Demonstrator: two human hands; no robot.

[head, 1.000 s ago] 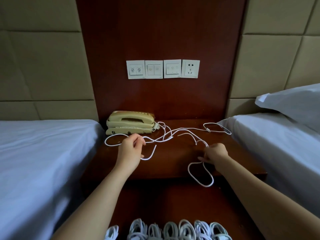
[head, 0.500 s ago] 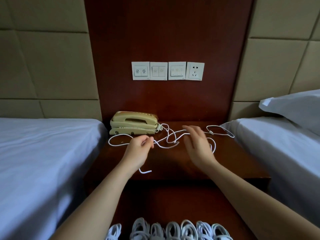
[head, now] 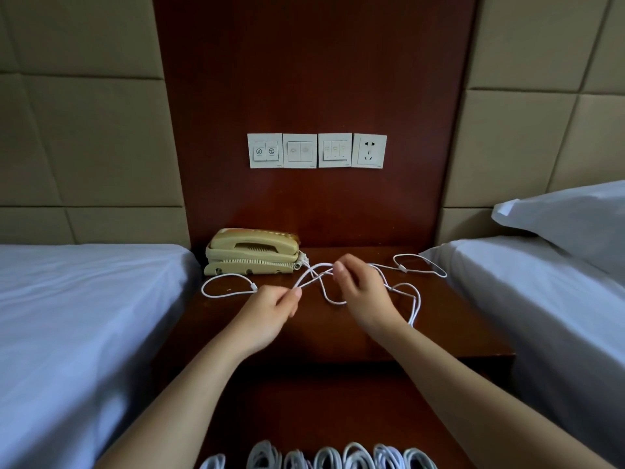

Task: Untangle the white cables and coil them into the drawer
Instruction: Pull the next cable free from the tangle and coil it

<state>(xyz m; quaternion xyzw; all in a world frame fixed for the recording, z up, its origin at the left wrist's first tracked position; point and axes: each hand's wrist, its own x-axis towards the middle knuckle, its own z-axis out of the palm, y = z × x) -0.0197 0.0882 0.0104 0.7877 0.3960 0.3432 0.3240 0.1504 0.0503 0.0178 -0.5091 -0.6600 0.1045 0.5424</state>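
cables (head: 419, 300), white and tangled, sprawl on a nightstand (head: 456, 319); left hand (head: 269, 314) pinches 1 strand, right hand (head: 365, 294) at its 2 o'clock pinches another, fingers curled.

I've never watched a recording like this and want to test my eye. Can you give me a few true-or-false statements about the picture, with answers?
1. Each hand, the left hand and the right hand, pinches a strand of the loose white cables. True.
2. The telephone has its handset lifted off. False: the handset rests on the phone.
3. A plug sits in the wall socket. False: nothing is plugged into the socket.
4. A row of coiled cables shows at the bottom edge of the picture. True.
5. The pillow lies on the left bed. False: it lies on the right bed.
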